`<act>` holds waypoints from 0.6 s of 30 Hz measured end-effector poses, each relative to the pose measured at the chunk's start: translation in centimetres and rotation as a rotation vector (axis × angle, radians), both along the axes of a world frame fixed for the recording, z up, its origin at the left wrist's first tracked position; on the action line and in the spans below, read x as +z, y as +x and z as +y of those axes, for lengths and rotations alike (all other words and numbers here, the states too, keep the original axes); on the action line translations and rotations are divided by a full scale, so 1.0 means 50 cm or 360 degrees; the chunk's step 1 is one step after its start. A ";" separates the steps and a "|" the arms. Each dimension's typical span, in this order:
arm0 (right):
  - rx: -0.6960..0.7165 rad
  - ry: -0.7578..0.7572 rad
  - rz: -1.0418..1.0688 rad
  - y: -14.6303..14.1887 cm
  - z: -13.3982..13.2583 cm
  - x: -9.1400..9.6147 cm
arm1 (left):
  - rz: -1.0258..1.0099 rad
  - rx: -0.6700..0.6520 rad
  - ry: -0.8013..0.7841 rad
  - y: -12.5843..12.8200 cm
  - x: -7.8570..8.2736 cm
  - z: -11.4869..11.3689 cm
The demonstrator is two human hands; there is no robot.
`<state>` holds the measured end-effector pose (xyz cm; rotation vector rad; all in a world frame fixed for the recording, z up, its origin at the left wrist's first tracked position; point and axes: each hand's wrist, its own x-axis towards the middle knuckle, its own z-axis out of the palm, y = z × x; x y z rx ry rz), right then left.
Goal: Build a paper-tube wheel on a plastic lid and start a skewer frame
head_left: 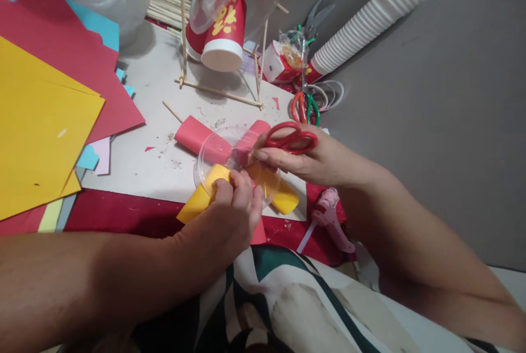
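- Through the head camera I see the plastic lid (pixel 235 136) mid-scene, over the white board (pixel 143 117).
- Rolled paper sticks out past its rim: a red roll (pixel 199 139) far left, another red roll (pixel 257 129) far right, a yellow roll (pixel 194 203) near left and a second yellow roll (pixel 286 198) near right.
- My left hand (pixel 232 199) curls its fingers over the near-left yellow roll; the fingertips are hidden, so I cannot tell whether they pinch it.
- My right hand (pixel 302 161) grasps the red scissors (pixel 298 134), handles above the thumb; I cannot make out the blades.
- Right of the board I have a pink glue gun (pixel 329 213) on the red cloth (pixel 119 213).
- On the far side, paper cups (pixel 224 35) hang at a stick frame (pixel 219 94).
- On the left lie coloured paper sheets (pixel 45 134).
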<state>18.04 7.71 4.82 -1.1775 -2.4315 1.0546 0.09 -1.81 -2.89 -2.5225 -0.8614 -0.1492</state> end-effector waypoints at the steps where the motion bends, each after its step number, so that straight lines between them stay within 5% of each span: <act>1: 0.0077 -0.0005 -0.0050 0.001 0.005 0.006 | -0.0011 -0.0001 -0.0008 0.001 -0.001 0.001; 7: 0.0404 -0.0035 -0.0191 -0.014 0.007 0.028 | -0.0137 -0.0021 -0.0056 0.008 -0.010 0.004; 18: -0.0698 -0.0047 0.0177 -0.017 -0.046 -0.034 | -0.0093 -0.0005 -0.0058 0.005 -0.005 0.001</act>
